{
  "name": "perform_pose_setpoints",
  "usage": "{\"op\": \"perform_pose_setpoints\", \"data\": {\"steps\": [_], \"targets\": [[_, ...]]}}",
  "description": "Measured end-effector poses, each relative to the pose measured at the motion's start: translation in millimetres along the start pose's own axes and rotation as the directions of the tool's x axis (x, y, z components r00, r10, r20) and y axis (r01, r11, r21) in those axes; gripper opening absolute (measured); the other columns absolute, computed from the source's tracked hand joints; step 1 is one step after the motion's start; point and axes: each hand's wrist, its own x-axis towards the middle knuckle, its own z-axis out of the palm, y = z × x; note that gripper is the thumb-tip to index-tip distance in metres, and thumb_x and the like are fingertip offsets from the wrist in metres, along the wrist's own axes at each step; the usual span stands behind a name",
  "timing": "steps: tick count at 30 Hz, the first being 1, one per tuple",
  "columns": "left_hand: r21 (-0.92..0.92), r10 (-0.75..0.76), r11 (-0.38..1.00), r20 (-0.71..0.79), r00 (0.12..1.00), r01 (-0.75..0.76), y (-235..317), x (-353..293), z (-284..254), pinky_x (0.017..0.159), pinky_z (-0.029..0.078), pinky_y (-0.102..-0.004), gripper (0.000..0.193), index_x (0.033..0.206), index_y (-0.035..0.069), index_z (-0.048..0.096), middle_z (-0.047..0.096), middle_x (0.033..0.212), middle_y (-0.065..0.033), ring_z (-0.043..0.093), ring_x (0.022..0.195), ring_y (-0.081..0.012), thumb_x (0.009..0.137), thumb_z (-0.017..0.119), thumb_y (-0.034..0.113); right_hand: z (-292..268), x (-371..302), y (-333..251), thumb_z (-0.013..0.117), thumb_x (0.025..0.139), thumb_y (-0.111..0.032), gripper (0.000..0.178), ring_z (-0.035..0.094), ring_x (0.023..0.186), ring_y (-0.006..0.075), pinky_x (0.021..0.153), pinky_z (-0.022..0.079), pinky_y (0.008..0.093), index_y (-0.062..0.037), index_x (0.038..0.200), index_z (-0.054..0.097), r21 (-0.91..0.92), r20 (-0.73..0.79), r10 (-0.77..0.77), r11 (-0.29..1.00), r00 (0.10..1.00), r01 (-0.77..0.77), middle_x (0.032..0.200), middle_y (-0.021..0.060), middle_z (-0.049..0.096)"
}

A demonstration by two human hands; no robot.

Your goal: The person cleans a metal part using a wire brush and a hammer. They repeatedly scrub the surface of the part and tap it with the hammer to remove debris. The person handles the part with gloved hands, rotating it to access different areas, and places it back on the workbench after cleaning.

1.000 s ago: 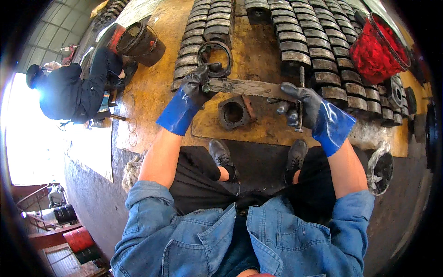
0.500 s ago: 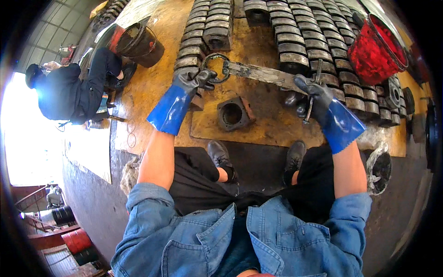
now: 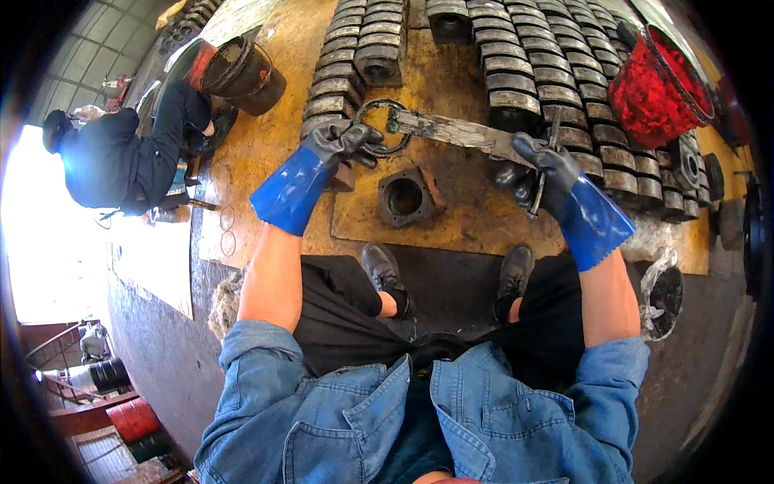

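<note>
My left hand [image 3: 343, 143], in a black and blue rubber glove, is closed on the lower left of a dark metal ring [image 3: 385, 152]. The tip of a worn, smeared wooden strip [image 3: 459, 131] lies at the ring's upper part. My right hand [image 3: 548, 171], gloved alike, is closed round the strip's other end. A thin metal rod [image 3: 555, 127] also passes through its grip, crosswise to the strip. Below and between my hands, a square metal block [image 3: 405, 198] with a round bore sits on the yellowish board [image 3: 484, 222].
Long rows of curved-topped metal blocks [image 3: 512, 73] stand at the far side. A red-smeared bucket [image 3: 657, 85] is at the right, a dark bucket [image 3: 242, 77] at the far left. A co-worker in dark clothes [image 3: 121, 157] sits at the left. Thin rings [image 3: 228, 230] lie near the board's left edge.
The ring has shifted slightly right and down and now overlaps more of the strip's tip. My left forearm has moved a little left. The right hand's grip stays much the same.
</note>
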Motion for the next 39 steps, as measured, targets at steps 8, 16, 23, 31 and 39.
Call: {"op": "perform_pose_setpoints", "data": {"steps": [8,16,23,31,39], "targets": [[0.036,-0.005,0.999,0.024,1.0,0.004,-2,-1,-1,0.07,0.055,-0.0347,0.036,0.113,0.0,0.061,0.068,0.099,-0.0132,0.068,0.085,-0.0236,0.093,0.056,0.03,5,-9,-4,0.057,0.092,-0.037,0.038,0.061,0.053,0.0143,0.042,0.046,0.0248,-0.0052,0.113,0.06,0.018,-0.017,-0.016,1.0,1.0,0.017,0.084,0.0095,0.069],[0.12,-0.057,0.991,0.017,0.998,0.055,14,-10,8,0.066,0.054,-0.0327,0.034,0.109,0.002,0.065,0.07,0.093,-0.0113,0.069,0.08,-0.0224,0.092,0.058,0.031,2,-7,-2,0.058,0.091,-0.04,0.037,0.057,0.047,0.014,0.041,0.044,0.0254,-0.0071,0.109,0.062,0.005,-0.045,-0.015,1.0,0.999,0.016,0.074,0.0088,0.068],[0.133,-0.03,0.991,0.2,0.979,0.004,8,-13,-1,0.06,0.052,-0.0313,0.035,0.103,0.003,0.067,0.07,0.089,-0.0098,0.068,0.074,-0.0201,0.091,0.06,0.034,7,-12,-7,0.062,0.089,-0.038,0.037,0.059,0.048,0.0149,0.042,0.044,0.0251,-0.0066,0.108,0.062,-0.02,-0.019,0.009,1.0,1.0,-0.009,0.073,0.0094,0.068],[0.093,-0.123,0.99,0.261,0.958,0.102,15,-24,1,0.056,0.051,-0.0282,0.035,0.095,0.0,0.067,0.068,0.08,-0.0097,0.065,0.066,-0.0164,0.09,0.063,0.034,-1,-11,-2,0.062,0.089,-0.037,0.039,0.058,0.045,0.0152,0.042,0.044,0.0239,-0.0051,0.111,0.06,-0.061,-0.025,0.027,0.998,0.999,-0.028,0.072,0.0127,0.068],[0.189,-0.122,0.981,0.422,0.898,0.044,13,-24,-1,0.054,0.05,-0.0265,0.031,0.09,0.001,0.069,0.068,0.078,-0.0088,0.063,0.06,-0.016,0.094,0.057,0.03,1,-13,-6,0.06,0.091,-0.037,0.038,0.058,0.046,0.0139,0.041,0.044,0.0243,-0.0038,0.11,0.06,-0.125,0.066,0.052,0.991,0.996,-0.044,0.072,0.0133,0.068]]}}
